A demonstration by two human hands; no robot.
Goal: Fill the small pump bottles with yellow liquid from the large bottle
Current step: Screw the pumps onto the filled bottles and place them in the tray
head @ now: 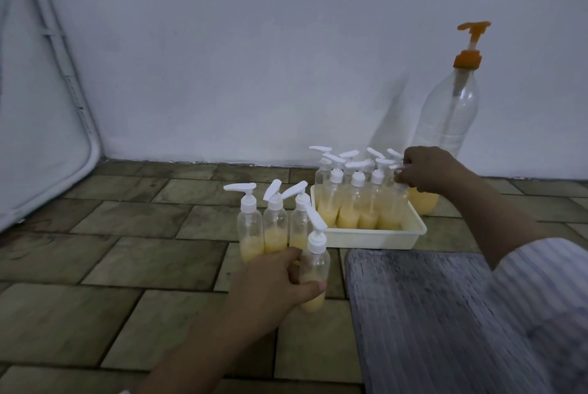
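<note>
Left hand (270, 282) grips small pump bottle (313, 269): clear, white pump, yellow liquid low, beside three alike on floor. Right hand (426, 169) pinches pump of bottle in white tray (375, 236). Large bottle (445, 120), orange pump, behind tray, nearly drained.

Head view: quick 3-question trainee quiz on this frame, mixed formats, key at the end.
1. True or false: the large clear plastic bottle with the orange pump is full to the neck.
2. Where do most of the small clear pump bottles stand? A) in the cream plastic tray B) on the grey ribbed mat C) on a shelf
3. What does the left hand grip?

Key
1. False: yellow liquid shows only near its base.
2. A
3. One small clear pump bottle with a white pump, part-filled with yellow liquid; the right hand pinches a bottle top at the tray.
</note>
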